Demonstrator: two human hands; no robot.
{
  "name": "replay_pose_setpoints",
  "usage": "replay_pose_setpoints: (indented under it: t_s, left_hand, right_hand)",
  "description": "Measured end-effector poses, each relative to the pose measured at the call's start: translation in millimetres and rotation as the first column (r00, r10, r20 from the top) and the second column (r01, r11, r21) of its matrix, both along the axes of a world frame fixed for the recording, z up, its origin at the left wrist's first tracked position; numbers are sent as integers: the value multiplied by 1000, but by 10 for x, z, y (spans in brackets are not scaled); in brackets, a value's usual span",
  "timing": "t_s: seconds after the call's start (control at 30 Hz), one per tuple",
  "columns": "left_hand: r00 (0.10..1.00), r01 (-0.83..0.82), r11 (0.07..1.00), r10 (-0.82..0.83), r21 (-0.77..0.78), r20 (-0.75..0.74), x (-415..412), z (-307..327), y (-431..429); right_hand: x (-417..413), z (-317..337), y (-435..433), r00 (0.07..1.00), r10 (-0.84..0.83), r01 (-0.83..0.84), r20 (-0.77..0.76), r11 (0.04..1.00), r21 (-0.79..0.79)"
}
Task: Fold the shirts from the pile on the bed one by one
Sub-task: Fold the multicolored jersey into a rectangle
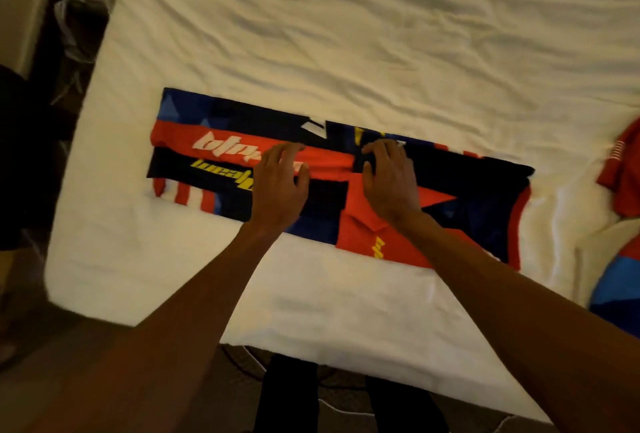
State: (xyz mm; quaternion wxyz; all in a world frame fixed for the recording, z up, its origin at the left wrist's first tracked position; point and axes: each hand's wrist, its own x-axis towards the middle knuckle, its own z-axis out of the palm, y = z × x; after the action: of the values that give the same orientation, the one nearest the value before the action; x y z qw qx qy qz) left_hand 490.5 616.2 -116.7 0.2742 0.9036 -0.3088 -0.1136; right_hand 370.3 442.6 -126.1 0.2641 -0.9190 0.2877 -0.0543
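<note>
Both hands (280,186) (389,179) press the folded shirt (214,155); bare bed (346,34) beyond

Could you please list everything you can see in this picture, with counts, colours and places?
bed: one, white rumpled sheet, fills most of the view
shirt: one, red, blue and black with white and yellow lettering, folded into a long strip across the bed's near half
pile: one, red and blue shirts, number unclear, at the bed's right edge
floor: dark, left of and before the bed
legs: two, dark trousers, bottom edge
left hand: one, pressing on the shirt's middle
right hand: one, pressing on the shirt beside the left
</note>
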Motion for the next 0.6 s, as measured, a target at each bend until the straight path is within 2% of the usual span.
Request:
replay_pose_setpoints:
  t_s: [0.07, 0.13, 0.23, 0.3, 0.4, 0.5, 0.6]
  left_hand:
    - [987, -156, 988, 157, -20, 25, 290, 65, 400]
    - [937, -346, 938, 345, 22, 62, 593, 75, 801]
    - [807, -585, 785, 588, 205, 50, 1008, 27, 1336]
    - [735, -641, 706, 677, 301, -24, 1208, -20, 1590]
    - [744, -615, 740, 659, 272, -109, 1392, -97, 1792]
    - [760, -578, 791, 612, 203, -220, 1500, -130, 1863]
    - [733, -545, 819, 568, 177, -374, 1614, -127, 1973]
  right_hand:
    - [411, 4, 280, 995, 97, -97, -3, 995, 40]
    - [856, 43, 551, 982, 185, -181, -36, 979, 89]
    - [1574, 120, 937, 941, 305, -282, -144, 945, 163]
    - [2024, 154, 1173, 912, 359, -332, -199, 930, 155]
    - [2575, 184, 1548, 846, 479, -477, -232, 876, 71]
    - [3011, 242, 1909, 700, 673, -698, -239, 716, -29]
    - [3382, 245, 2093, 446, 781, -882, -438, 466, -68]
